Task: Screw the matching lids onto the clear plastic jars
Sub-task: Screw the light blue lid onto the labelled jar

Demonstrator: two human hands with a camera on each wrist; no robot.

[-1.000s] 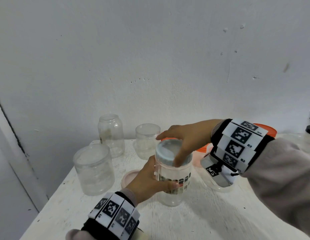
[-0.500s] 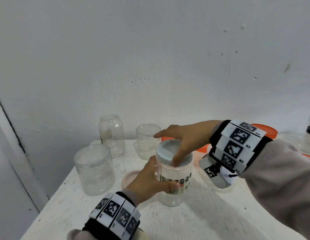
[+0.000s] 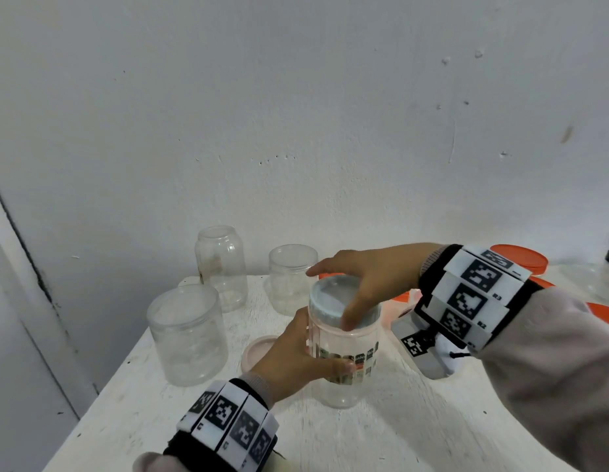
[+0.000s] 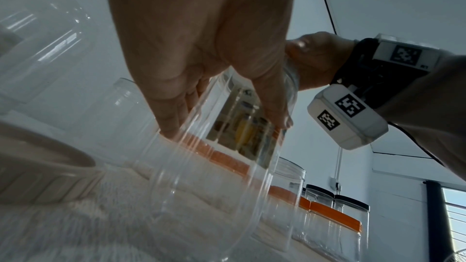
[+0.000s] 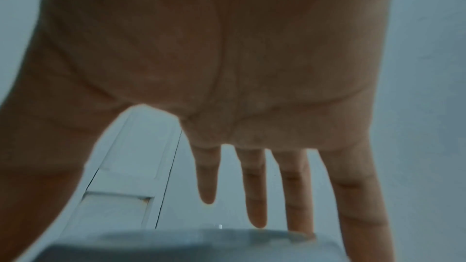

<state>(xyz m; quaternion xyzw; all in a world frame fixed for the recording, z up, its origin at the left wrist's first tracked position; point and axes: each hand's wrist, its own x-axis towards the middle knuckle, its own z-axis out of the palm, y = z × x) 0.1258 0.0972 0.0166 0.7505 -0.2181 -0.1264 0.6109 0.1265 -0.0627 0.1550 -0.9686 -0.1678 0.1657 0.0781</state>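
Head view: labelled clear jar [image 3: 344,356] stands upright at centre of frame on white table [image 3: 381,437]. Left hand [image 3: 296,359] wraps jar body, fingers curled over the label. Pale blue lid [image 3: 333,299] sits on jar mouth. Right hand [image 3: 367,281] spread over lid, thumb down on near rim, fingers reaching past far edge; index points left. Three lidless clear jars at centre-left: wide jar [image 3: 187,335], tall narrow-neck jar [image 3: 221,267], small jar [image 3: 291,279]. Pink lid [image 3: 258,350] flat on table just left of held jar. Orange lids [image 3: 517,264] at right edge.

Left wrist view: left-hand fingers [image 4: 174,119] clamp jar wall; capped jars w/ orange and black lids in a row at lower right.

Right wrist view: right-hand fingers [image 5: 257,186] nearly straight, splayed above lid top [image 5: 201,244] at bottom of frame. Blurred; prob. only light contact on rim, not a firm clamp.

Step in hand: seating/turning lid. To do well: keep jar pinned vertical w/ left, keep lid level so the thread catches, re-grip rim w/ thumb + fingers, twist until snug. Cross-threading = main risk.

Vs 0.5 s ago: layout about the same; jar has not moved; right hand stays over lid, index a little further left.
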